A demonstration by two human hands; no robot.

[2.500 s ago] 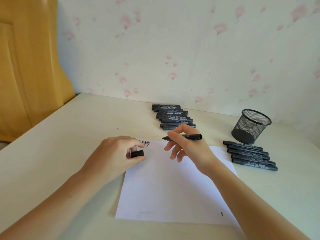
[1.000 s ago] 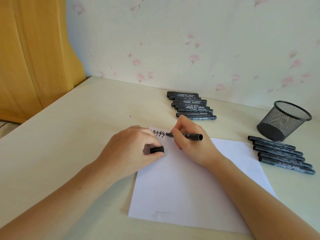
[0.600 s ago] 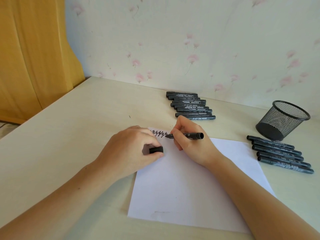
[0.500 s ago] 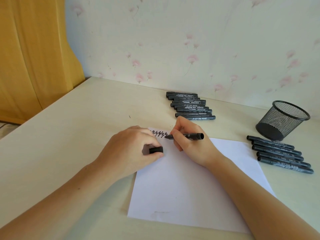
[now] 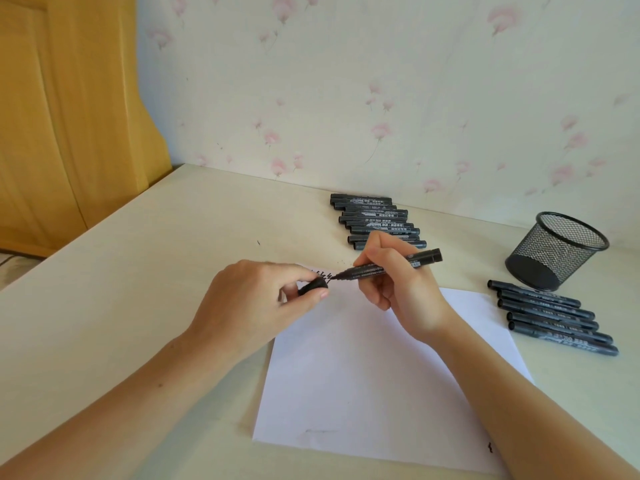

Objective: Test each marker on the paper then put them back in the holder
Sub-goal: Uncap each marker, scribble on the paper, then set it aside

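Right hand [image 5: 398, 289] grips the uncapped marker [image 5: 388, 266], tip pointing to 9 o'clock above the paper [image 5: 363, 375]. Left hand [image 5: 256, 303] pinches the cap [image 5: 312, 287] just beside that tip.

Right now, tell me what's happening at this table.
A person is testing markers on a sheet of paper. The right hand holds an uncapped marker, its tip pointing at the cap pinched in the left hand, beside a row of scribbles. One batch of markers lies by the wall, another row beside the mesh holder, which looks empty.
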